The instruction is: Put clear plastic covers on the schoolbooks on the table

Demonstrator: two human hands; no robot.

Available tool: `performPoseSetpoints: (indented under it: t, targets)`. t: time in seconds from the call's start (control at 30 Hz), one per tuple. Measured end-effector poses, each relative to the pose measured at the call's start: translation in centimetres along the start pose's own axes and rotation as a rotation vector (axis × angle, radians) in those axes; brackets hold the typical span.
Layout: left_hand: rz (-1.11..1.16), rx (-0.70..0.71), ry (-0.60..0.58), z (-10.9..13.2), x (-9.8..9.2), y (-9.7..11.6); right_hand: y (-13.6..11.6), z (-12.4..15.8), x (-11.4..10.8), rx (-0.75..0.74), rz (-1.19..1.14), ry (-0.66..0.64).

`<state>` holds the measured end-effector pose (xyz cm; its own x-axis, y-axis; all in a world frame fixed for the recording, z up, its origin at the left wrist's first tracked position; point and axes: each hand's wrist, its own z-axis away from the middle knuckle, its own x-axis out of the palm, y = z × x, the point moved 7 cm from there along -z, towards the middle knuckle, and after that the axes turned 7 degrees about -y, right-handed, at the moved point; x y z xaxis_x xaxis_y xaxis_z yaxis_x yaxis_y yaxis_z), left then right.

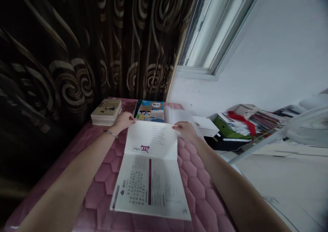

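Both hands hold the far edge of an open booklet (151, 177) that lies on a pink quilted surface (200, 191). The left hand (124, 120) has its fingers curled together on the far left corner of the upper page, and the right hand (186, 129) pinches the far right corner, with the thumb on top of the paper. The upper page is raised along the fold, while the lower page, which bears printed tables and a dark vertical stripe, lies flat between the two forearms. A thin bangle (110, 133) circles the left wrist. Just beyond the hands, a colourful textbook (150, 111) lies flat, and to its left a stack of books (106, 112) sits near a dark curtain with swirls (77, 54). To the right of the right hand stands a white box (205, 126), and farther right is a heap of books and papers (246, 121) below a window (212, 30).
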<state>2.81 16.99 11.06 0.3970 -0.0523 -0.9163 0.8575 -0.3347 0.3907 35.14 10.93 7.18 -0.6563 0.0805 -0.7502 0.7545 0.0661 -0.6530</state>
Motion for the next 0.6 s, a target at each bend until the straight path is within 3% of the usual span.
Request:
performPoseSetpoints:
  t: [0.2, 0.37, 0.47, 0.6]
  targets:
    - [-0.075, 0.043, 0.13, -0.3, -3.2, 1.8, -2.0, -1.5, -2.5, -0.006, 0.024, 0.101]
    - [-0.091, 0.095, 0.197, 0.6, -4.3, 2.5, -3.2, 0.0, -3.4, -0.054, 0.039, 0.179]
    - [-0.111, 0.22, 0.284, 3.1, -4.5, 2.9, -4.0, 3.1, -3.7, -0.173, 0.089, 0.257]
    - [-0.183, 0.444, 0.382, 9.7, -3.6, 3.4, -5.1, 9.5, -3.1, -0.408, 0.239, 0.335]
